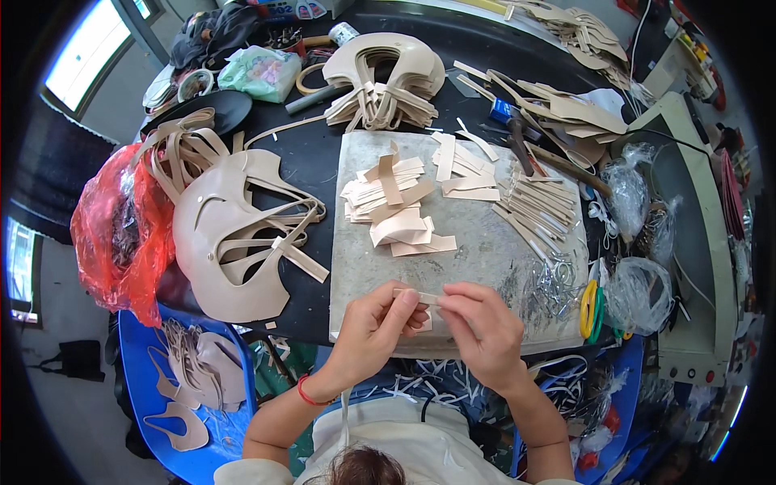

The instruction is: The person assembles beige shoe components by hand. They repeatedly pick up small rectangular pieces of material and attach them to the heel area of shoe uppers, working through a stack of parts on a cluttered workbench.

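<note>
Over the near part of a grey slab [453,279], my left hand [373,323] and my right hand [485,327] pinch a short, narrow beige leather strip [425,297] from either end. Thumb and fingers of both are pressed together on it. Just beyond my hands lies a loose pile of wider beige strips [384,190], some crossing each other. Right of that pile is a smaller group of pale strips [469,182]. A fanned row of thin folded strips [537,202] lies further right, with small metal pieces [558,287] at its near end.
Stacked curved beige leather panels [230,234] with straps lie left, beside a red plastic bag [121,230]. Another stack [384,73] stands beyond the slab. Yellow-and-green-handled scissors [592,311] and clear plastic bags [638,295] are right. A blue bin [186,404] holds cut panels below left.
</note>
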Demonstrator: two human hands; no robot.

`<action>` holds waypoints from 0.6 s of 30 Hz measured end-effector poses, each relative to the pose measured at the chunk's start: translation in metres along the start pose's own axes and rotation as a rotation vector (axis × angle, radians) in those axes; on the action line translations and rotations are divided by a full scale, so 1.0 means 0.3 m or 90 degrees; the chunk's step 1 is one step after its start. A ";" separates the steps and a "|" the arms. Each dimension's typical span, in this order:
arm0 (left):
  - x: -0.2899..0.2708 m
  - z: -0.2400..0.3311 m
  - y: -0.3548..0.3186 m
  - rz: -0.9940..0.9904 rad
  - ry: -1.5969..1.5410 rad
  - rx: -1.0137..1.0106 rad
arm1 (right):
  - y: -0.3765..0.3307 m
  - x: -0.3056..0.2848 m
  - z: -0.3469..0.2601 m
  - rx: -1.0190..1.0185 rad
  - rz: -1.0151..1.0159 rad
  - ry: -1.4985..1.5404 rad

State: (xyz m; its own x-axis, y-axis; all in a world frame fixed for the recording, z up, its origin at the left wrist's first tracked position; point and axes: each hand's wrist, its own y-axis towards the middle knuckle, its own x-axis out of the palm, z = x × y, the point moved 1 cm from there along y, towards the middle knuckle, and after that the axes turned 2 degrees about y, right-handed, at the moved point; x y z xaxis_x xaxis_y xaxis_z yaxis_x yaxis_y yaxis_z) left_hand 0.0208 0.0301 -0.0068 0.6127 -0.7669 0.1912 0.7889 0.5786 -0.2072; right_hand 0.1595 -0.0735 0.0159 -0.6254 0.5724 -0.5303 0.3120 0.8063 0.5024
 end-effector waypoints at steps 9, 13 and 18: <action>0.036 -0.031 -0.063 0.049 -0.145 0.011 | 0.007 0.013 -0.034 0.060 -0.021 0.089; 0.046 -0.017 -0.056 0.098 -0.085 0.066 | -0.017 0.010 -0.029 0.199 -0.046 0.156; 0.033 -0.024 -0.045 0.118 -0.010 0.092 | -0.023 0.021 -0.033 0.320 -0.048 0.254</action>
State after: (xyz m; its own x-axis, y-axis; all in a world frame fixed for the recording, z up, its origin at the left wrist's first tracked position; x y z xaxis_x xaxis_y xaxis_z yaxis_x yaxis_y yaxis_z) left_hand 0.0159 0.0126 -0.0091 0.7474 -0.6400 0.1782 0.6609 0.7436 -0.1012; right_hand 0.1464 -0.0768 0.0157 -0.8464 0.4900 -0.2085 0.4928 0.8691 0.0418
